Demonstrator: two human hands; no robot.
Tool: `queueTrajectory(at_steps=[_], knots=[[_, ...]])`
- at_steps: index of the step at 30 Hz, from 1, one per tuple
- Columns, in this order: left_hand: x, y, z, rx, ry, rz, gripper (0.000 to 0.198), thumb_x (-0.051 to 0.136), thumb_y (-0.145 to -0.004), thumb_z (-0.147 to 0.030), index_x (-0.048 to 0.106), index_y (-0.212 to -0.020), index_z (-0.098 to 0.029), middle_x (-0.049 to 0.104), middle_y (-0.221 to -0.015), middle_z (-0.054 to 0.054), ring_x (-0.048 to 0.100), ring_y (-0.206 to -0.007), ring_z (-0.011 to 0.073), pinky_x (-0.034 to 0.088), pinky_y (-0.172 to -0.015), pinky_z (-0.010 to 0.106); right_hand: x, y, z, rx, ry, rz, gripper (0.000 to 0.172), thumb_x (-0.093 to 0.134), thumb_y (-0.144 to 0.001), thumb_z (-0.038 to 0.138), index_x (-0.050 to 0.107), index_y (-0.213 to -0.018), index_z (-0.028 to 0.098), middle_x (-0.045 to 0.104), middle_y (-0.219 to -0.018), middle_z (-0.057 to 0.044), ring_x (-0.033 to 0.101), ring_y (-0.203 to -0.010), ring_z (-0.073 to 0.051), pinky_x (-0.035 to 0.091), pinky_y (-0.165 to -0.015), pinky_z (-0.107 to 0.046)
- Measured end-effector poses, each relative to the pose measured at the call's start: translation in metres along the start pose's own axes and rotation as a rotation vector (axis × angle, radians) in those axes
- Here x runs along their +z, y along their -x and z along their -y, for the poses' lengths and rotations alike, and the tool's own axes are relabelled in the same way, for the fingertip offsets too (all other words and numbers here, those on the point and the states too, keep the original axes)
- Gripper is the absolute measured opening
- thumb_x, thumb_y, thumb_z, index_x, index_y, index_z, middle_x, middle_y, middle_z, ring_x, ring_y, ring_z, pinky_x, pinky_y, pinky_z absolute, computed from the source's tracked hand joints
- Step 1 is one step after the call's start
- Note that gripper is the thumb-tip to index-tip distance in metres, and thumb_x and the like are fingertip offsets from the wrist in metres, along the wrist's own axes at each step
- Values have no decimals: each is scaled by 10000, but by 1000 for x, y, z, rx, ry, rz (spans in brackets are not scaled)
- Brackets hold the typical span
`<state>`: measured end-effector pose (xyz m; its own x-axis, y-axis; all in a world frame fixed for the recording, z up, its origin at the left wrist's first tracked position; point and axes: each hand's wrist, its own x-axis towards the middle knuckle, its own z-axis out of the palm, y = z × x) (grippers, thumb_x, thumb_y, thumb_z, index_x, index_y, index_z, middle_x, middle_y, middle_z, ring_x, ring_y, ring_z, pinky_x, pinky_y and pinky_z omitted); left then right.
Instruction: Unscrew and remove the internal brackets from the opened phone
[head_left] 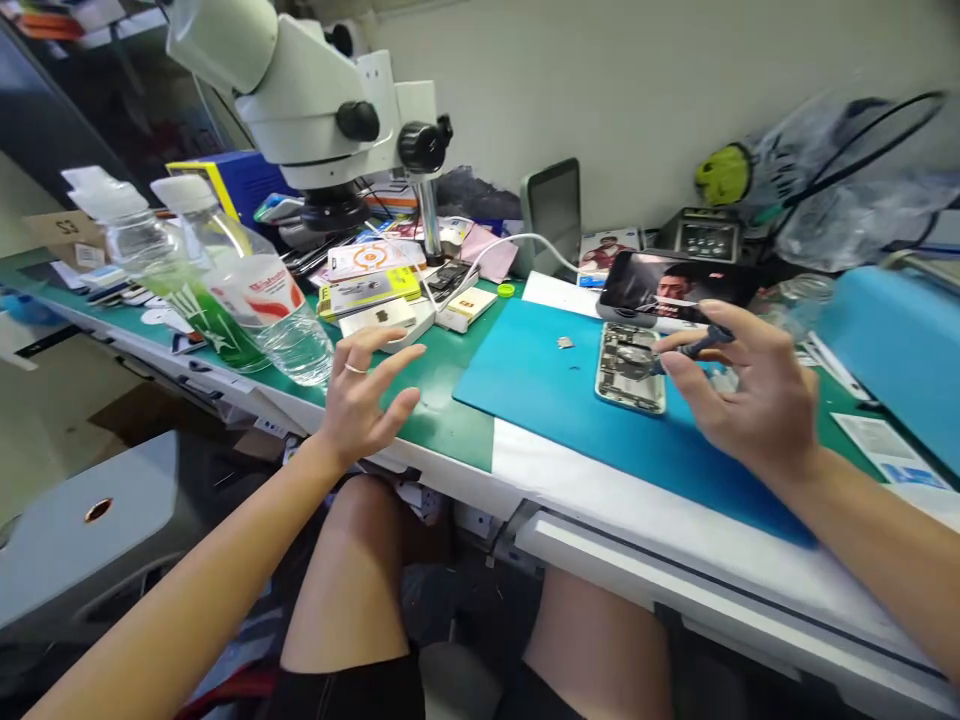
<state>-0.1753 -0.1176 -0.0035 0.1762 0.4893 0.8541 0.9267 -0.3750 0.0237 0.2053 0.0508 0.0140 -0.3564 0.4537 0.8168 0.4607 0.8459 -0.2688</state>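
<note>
My right hand (765, 405) grips a small dark screwdriver (707, 343) between thumb and fingers. Its thin end points left over an opened phone (626, 388) whose inner parts lie bare; whether the tip touches them I cannot tell. The phone lies on a blue mat (525, 350), and a small loose piece (565, 343) rests to its left. With fingers apart and nothing in it, my left hand (364, 400) hovers by the table's front edge, close to a clear bottle with a red-and-white label (266, 290).
A microscope (315, 110) rises over boxes (375, 290) at the back left. Beside the clear bottle stands a green-labelled bottle (191, 300). Another phone (675, 285) playing video leans behind the mat. A stool (97, 540) stands at lower left; a blue case (892, 350) sits at right.
</note>
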Motion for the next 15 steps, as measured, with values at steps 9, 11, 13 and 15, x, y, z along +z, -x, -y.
queueTrajectory(at_steps=[9,11,13,15], knots=[[4,0,-1,-45,-81,97,308,549,-1005,-352,715,-1216,-200,676,-1226,160,609,-1138,351,486,-1017,513,-27,-29,15,12,-6,-380,474,602,-1054,323,374,-1469,283,560,-1474,-184,757,-882,-196,610,-704,-357],[5,0,-2,-65,-99,104,292,551,-988,-340,725,-1179,-204,690,-1205,153,612,-1117,353,474,-1007,518,-28,-30,8,-6,4,-409,458,589,-1061,327,381,-1466,269,468,-1556,-200,758,-898,-200,612,-733,-372],[5,0,-3,-83,-110,109,283,552,-969,-336,733,-1147,-211,700,-1185,146,612,-1103,358,456,-1005,526,-27,-29,2,-26,18,-394,457,555,-1079,321,357,-1487,266,497,-1527,-200,756,-912,-210,609,-740,-377],[5,0,-3,-97,-117,115,278,553,-955,-338,735,-1124,-214,705,-1166,143,612,-1091,361,440,-1005,533,-26,-27,-1,-34,34,-359,468,532,-1088,318,324,-1504,267,507,-1520,-203,750,-923,-215,602,-743,-375]])
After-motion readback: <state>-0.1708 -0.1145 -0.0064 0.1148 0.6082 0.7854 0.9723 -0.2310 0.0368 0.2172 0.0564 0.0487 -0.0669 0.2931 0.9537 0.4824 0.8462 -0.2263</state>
